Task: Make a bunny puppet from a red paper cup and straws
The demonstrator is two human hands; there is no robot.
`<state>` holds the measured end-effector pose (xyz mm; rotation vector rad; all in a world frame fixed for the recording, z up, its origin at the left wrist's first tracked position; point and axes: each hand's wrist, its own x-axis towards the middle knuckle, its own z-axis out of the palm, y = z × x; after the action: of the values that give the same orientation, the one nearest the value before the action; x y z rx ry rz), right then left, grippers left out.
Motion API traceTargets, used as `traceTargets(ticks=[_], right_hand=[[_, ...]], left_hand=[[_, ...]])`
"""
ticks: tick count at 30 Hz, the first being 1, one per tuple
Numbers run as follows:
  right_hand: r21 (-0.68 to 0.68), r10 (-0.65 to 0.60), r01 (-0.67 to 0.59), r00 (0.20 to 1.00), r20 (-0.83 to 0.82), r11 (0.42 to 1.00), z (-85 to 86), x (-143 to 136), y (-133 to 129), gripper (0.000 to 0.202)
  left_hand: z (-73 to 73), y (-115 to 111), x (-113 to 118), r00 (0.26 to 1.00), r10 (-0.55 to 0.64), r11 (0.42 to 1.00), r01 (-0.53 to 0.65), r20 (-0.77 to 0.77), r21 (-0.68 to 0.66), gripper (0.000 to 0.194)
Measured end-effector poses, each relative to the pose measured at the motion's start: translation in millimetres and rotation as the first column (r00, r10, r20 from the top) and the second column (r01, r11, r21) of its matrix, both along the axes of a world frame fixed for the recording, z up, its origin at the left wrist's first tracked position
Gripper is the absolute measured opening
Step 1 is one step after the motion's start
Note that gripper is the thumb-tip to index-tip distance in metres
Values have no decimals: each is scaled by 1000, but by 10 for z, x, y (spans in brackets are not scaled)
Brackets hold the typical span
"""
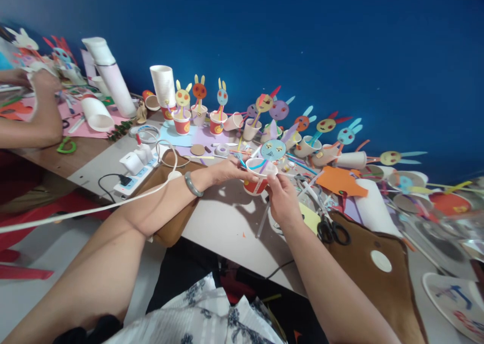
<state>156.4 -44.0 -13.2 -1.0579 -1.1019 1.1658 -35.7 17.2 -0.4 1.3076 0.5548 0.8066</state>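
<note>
Fingers of the left hand (227,171) curl loosely round the near-left side of a red paper cup (256,181) at the middle of the frame, thumb and fingertips touching its rim. Opposite, the right hand (282,197) pinches the cup's right rim between thumb and forefinger, its other fingers folded below. One blue paper rabbit face (273,150) on a stick stands in this cup, with pale ears above it. A green bangle (192,184) circles the left wrist.

Behind the cup, a curved line of finished rabbit cups (217,117) runs from the upper middle of the frame to the right; about ten heads can be counted, though the far right ones blur together. One tall stack of white cups (163,86) stands at the left end of that line, and one white cylinder (111,76) leans further left. One white power strip (136,173) lies on the table (223,223) left of the hands, with a white cable (75,213) crossing the left forearm. One pair of black-handled scissors (331,229) lies just right of the right wrist, beside an orange paper cutout (338,181). At the upper left edge, another person's arm (38,117) rests on the table.
</note>
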Motion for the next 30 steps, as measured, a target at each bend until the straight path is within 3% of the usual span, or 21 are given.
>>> traceTargets(ticks=[9, 14, 22, 30], right_hand=[[80, 78, -84, 994, 82, 993, 17, 23, 17, 48], [172, 43, -59, 995, 93, 983, 113, 22, 15, 55], [275, -126, 87, 984, 124, 957, 42, 116, 66, 59], [313, -151, 103, 979, 136, 944, 30, 110, 71, 55]], left_hand=[[-12, 30, -9, 998, -59, 997, 59, -1, 53, 59], [-8, 66, -15, 999, -37, 999, 36, 32, 34, 64], [-27, 124, -60, 983, 174, 982, -178, 56, 69, 53], [7, 83, -40, 968, 235, 971, -239, 92, 29, 43]])
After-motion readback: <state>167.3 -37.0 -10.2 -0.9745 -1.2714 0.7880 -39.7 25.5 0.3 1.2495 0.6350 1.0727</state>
